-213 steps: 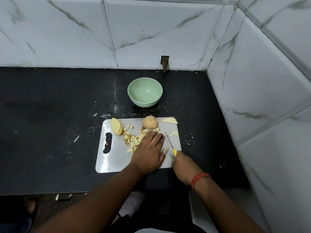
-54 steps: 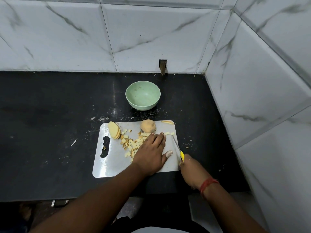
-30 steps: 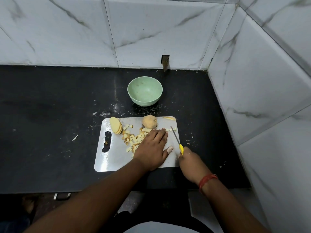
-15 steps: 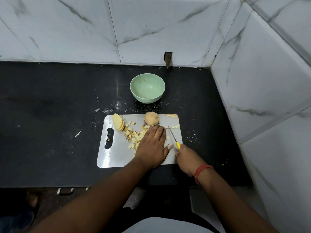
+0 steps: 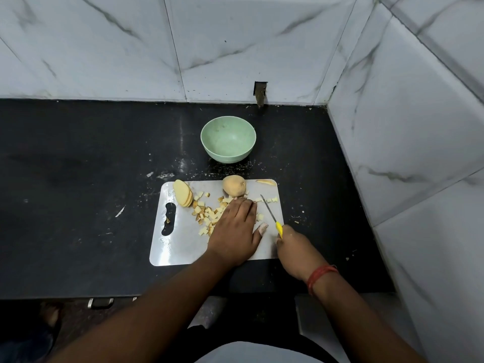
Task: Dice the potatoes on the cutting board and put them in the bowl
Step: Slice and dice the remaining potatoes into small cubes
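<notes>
Two marble-tiled walls (image 5: 235, 48) meet in a corner behind a black surface (image 5: 78, 192), speckled with pale crumbs. On it lies a white cutting board (image 5: 183, 247), its handle slot to the left. Beyond the board's far edge, apart from it, stands a pale green bowl (image 5: 228, 138), with nothing visible inside.

Next in size, the left hand (image 5: 234, 231) lies flat on the board, fingers straight and pressing down on potato pieces hidden beneath them; its grip is released. The right hand (image 5: 296, 250), a red thread (image 5: 320, 275) at its wrist, has its grip clenched round the yellow handle of a small knife (image 5: 271, 216), the blade angled toward the far edge, just right of the left hand's fingers.

At the far edge sits a whole unpeeled potato (image 5: 234, 186); a stack of potato slices (image 5: 182, 193) leans at the far left corner. Diced potato cubes (image 5: 207, 214) spread between them and the left hand, with a few more cubes (image 5: 271, 199) beyond the blade tip. One thin sliver (image 5: 265, 182) lies at the far right corner.
</notes>
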The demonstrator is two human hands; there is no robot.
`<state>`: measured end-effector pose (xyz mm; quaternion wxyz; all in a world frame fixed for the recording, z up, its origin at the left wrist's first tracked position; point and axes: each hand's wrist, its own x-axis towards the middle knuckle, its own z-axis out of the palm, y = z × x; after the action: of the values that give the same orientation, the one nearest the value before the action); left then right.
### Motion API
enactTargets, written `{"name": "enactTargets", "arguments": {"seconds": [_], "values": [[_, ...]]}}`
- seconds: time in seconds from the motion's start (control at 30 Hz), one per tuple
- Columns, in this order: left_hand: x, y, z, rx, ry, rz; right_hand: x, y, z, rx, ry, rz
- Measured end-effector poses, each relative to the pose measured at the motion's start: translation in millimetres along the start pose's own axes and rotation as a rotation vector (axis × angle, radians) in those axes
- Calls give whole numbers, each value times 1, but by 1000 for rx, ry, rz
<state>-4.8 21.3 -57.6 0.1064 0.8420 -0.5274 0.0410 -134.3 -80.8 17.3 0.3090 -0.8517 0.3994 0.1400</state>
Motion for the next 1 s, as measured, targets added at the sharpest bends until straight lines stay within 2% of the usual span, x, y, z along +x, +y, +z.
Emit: {"name": "enactTargets", "arguments": {"seconds": [0.47, 0.73, 1.0], "values": [[4, -1, -2, -29, -32, -22, 8, -3, 0, -106, -144, -11], [2, -1, -2, -49, -19, -23, 3, -2, 1, -35, -58, 7], [2, -3, 0, -76, 27, -11, 16, -5, 10, -83, -92, 7]]}}
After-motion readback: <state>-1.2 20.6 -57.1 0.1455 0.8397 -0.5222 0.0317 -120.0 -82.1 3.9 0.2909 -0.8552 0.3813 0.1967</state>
